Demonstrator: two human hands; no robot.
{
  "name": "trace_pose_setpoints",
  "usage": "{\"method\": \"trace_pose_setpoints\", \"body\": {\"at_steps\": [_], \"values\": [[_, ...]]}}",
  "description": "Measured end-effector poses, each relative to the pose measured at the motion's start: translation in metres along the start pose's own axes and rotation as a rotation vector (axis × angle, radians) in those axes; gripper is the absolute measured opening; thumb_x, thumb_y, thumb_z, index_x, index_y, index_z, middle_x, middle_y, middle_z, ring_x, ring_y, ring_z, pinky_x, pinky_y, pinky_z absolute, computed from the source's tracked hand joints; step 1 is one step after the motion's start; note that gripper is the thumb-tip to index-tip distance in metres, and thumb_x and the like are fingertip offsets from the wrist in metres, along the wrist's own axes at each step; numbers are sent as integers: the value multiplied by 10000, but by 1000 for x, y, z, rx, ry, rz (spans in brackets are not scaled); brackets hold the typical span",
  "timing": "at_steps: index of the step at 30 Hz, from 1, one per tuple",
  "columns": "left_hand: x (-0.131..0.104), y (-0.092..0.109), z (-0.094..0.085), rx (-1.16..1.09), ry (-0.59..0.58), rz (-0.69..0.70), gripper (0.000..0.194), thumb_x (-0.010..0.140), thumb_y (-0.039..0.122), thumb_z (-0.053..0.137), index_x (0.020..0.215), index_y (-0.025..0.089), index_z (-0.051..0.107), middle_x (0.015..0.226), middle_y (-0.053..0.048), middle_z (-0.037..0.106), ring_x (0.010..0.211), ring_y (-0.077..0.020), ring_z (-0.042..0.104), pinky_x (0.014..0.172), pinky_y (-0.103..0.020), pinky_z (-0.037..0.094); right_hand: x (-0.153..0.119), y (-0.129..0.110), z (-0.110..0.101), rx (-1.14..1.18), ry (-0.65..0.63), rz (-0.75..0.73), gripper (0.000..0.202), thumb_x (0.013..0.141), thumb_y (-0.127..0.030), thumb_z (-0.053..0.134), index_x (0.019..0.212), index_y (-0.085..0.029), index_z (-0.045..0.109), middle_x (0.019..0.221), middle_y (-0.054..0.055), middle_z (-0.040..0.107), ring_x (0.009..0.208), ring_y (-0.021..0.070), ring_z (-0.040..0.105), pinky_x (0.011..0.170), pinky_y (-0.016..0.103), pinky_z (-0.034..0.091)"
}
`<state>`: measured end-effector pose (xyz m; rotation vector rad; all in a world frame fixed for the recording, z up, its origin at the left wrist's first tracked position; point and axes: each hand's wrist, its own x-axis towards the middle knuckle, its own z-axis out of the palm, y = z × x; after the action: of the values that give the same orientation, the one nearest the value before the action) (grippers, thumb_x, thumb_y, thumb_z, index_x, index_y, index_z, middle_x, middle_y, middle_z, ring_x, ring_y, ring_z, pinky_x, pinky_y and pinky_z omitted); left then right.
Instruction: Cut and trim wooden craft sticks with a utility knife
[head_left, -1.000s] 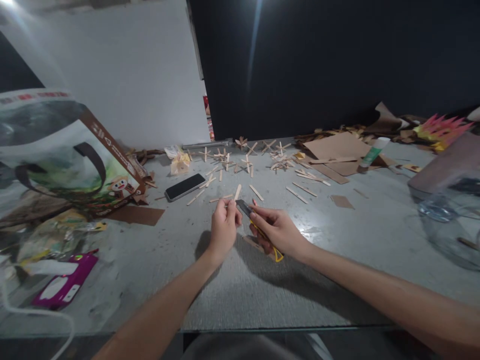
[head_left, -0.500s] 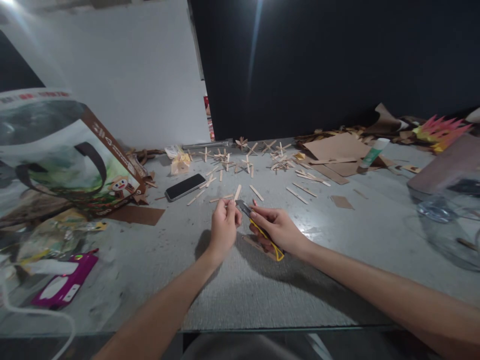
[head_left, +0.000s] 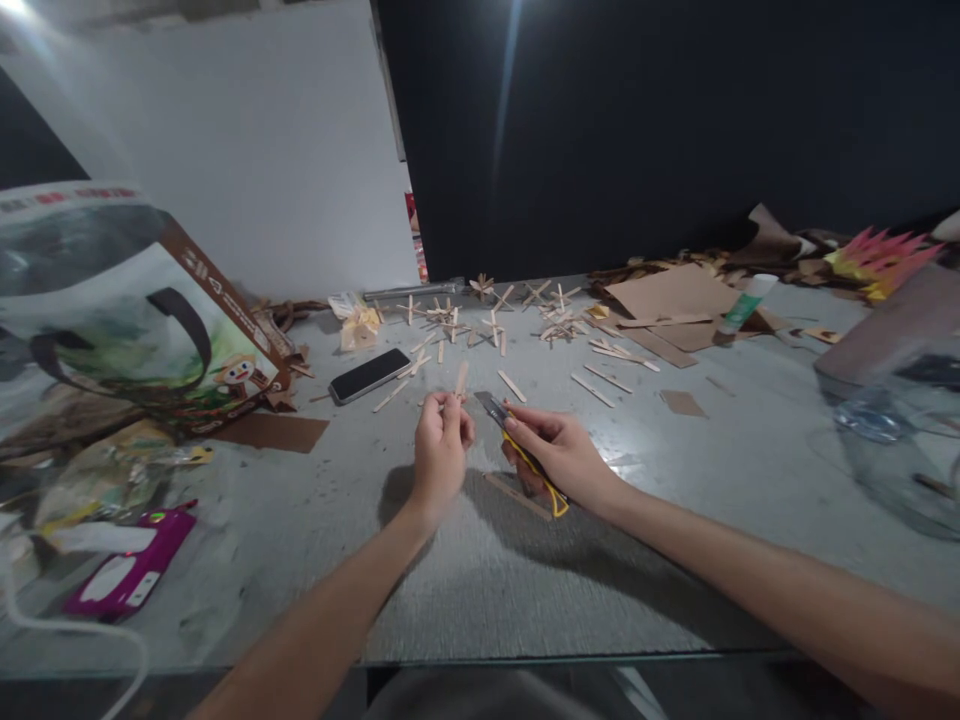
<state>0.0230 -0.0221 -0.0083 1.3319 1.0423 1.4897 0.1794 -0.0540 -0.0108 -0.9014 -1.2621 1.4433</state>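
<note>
My left hand (head_left: 441,445) is closed around the lower end of a wooden craft stick (head_left: 462,377), whose far end points up and away. In my right hand (head_left: 551,450) is a yellow and black utility knife (head_left: 534,462). Its grey blade (head_left: 490,404) points toward the left hand, a small gap short of the stick. Below the right hand, a thin brown strip (head_left: 517,495) lies on the table. Just beyond the hands lies a loose craft stick (head_left: 512,386).
Several sticks joined in crosses (head_left: 491,325) spread across the back of the table (head_left: 420,620). A phone (head_left: 370,375) lies left of them. Cardboard (head_left: 675,300) and a glue stick (head_left: 750,303) are at back right. A plastic bag (head_left: 142,310) and a purple device (head_left: 133,565) stand left.
My left hand and the craft stick have shifted slightly left, away from the blade. The knife, which touched or nearly touched the stick, is now apart from it.
</note>
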Motion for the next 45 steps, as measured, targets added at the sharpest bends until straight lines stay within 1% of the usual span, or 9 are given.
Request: {"method": "trace_pose_setpoints", "body": {"at_steps": [4, 9, 15, 19, 24, 30, 34, 41, 45], "values": [[-2, 0, 1, -3, 4, 29, 384, 961, 604, 563, 909, 236, 469, 619, 82, 423, 499, -97, 389, 471, -224, 317, 0, 2, -3, -77, 30, -79, 570, 909, -627, 654, 1247, -169, 679, 662, -61, 604, 335, 52, 447, 303, 193, 341], [-3, -2, 3, -27, 33, 36, 303, 981, 528, 553, 1033, 237, 485, 706, 56, 458, 560, -111, 423, 523, -236, 369, 0, 0, -4, -151, 76, -96, 546, 918, -618, 636, 1229, -170, 660, 659, -66, 591, 334, 55, 436, 292, 190, 349], [-7, -1, 2, 40, -11, 61, 252, 996, 482, 526, 1057, 242, 478, 721, 40, 503, 593, -131, 466, 568, -258, 390, -1, -2, -5, -231, 85, -140, 476, 949, -594, 604, 1175, -181, 673, 664, -61, 578, 338, 53, 426, 292, 186, 336], [-14, 2, 2, 154, -51, 104, 246, 1002, 448, 533, 1116, 234, 494, 720, 40, 536, 614, -140, 482, 596, -267, 384, -2, -3, -6, -270, 51, -161, 480, 958, -592, 598, 1171, -171, 686, 637, -62, 556, 342, 52, 404, 305, 186, 331], [-16, 5, 2, 199, -61, 156, 214, 1023, 419, 509, 1123, 232, 478, 716, 35, 564, 631, -143, 532, 608, -263, 402, -3, -1, -6, -305, 18, -203, 476, 987, -572, 573, 1214, -174, 701, 627, -53, 555, 357, 51, 393, 327, 182, 315], [-15, 5, 2, 184, -39, 161, 241, 1007, 461, 537, 1080, 236, 484, 703, 38, 576, 623, -141, 550, 607, -259, 420, -3, 0, -5, -307, 19, -189, 483, 989, -583, 564, 1208, -177, 706, 620, -54, 550, 363, 57, 392, 327, 181, 309], [-14, 5, 2, 187, -43, 161, 208, 1011, 429, 539, 1068, 237, 482, 711, 31, 593, 627, -139, 564, 605, -254, 431, -3, -1, -4, -284, 8, -177, 477, 980, -584, 575, 1188, -174, 705, 612, -60, 546, 364, 57, 405, 328, 175, 310], [-11, 2, 2, 178, -79, 155, 176, 1025, 408, 492, 1037, 233, 473, 657, 48, 572, 586, -137, 540, 586, -252, 422, -2, -1, -4, -168, -43, -68, 495, 947, -624, 604, 1132, -175, 696, 609, -71, 560, 331, 54, 420, 308, 177, 316], [-10, 1, 0, 188, -89, 139, 186, 1009, 409, 509, 1032, 226, 488, 637, 51, 567, 570, -139, 534, 576, -257, 410, 0, -5, -8, -71, -105, 36, 516, 907, -650, 647, 1098, -173, 699, 606, -69, 565, 336, 56, 429, 317, 184, 325]]}}
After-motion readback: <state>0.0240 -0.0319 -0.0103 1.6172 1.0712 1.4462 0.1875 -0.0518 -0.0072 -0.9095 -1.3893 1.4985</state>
